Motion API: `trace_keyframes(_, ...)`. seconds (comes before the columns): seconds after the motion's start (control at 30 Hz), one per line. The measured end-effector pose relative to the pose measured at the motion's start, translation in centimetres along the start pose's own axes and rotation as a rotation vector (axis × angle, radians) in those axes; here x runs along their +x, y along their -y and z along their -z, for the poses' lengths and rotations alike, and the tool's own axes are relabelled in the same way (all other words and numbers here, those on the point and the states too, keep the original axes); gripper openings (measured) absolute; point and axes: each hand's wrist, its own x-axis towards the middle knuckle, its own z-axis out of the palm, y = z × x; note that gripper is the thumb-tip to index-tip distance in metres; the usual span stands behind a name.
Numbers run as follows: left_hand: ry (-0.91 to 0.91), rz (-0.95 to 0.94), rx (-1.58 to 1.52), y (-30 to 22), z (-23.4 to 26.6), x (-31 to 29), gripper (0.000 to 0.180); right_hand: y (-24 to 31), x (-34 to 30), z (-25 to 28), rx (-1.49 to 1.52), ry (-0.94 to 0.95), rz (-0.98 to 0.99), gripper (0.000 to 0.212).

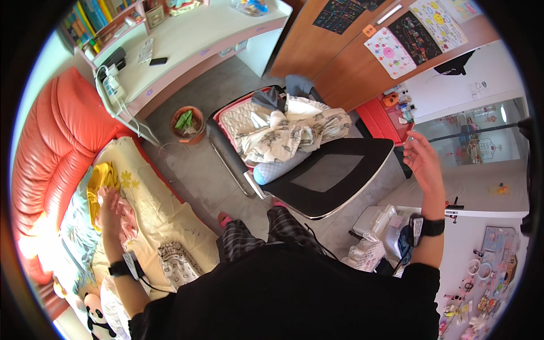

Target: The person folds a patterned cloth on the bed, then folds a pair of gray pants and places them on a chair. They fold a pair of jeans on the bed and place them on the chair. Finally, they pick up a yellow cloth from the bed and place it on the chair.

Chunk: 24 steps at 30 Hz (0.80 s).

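Red-headboard bed (164, 207), far L, is bearing a pink garment (127, 221) beside a yellow garment (101, 190); desk (192, 42), upper L, is carrying a shelf w/ books (88, 28). Mesh-back chair (362, 161), ctr., is holding heaped clothes, incl. an off-white patterned garment (292, 136). Red box (374, 120) is holding small items, too tiny to ID; orange-brown bin (190, 137) is containing a green item (184, 120). L hand (111, 209) is reaching over the pink garment; finger state can't be told, tips being unclear. R hand (422, 161) is hovering nr. the chair's R corner, fingers apart, gripping nothing visible. Posters (390, 52) are showing drawings; any writing is staying illegible. Torso (283, 300) is hiding lower ctr.; panda plush (96, 314) is running off the lower edge.
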Motion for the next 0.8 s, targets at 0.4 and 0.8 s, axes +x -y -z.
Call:
trace_keyframes(0.4, 0.049, 0.038, 0.337, -4.1, -23.0, -16.4, 0.034, -9.5, 22.6, 10.7, -0.370, 0.464, -0.300, 0.030)
trace_keyframes(0.8, -0.055, 0.097, 0.751, -5.0, -35.8, -27.7, 0.031, -26.2, 32.8, 1.9, -0.767, 0.875, -0.311, 0.084)
